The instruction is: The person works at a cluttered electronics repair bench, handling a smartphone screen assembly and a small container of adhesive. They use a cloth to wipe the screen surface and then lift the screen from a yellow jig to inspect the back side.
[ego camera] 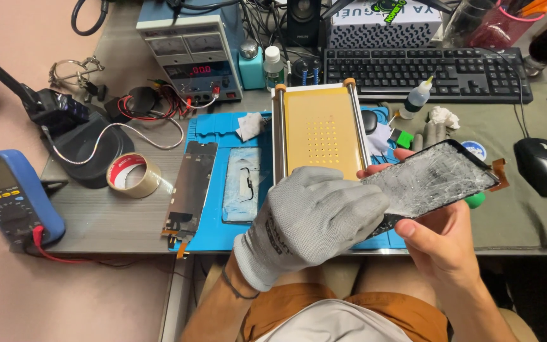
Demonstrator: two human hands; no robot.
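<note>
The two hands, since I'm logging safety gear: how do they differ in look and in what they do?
The left hand wears a grey knit glove; the right hand is bare. The left hand lies over the near end of the cracked phone screen, while the right hand supports it from beneath, its fingers curling round the far edge. Both grip the same screen, held above the blue mat.

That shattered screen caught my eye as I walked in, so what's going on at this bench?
A person seated at the bench holds a cracked phone screen above the table edge. The bare right hand supports it from below, while the left hand, in a grey glove, presses on its near end. Behind them sits a yellow-topped heating plate on a blue work mat, with a dark phone panel and a roll of tape to the left.
</note>
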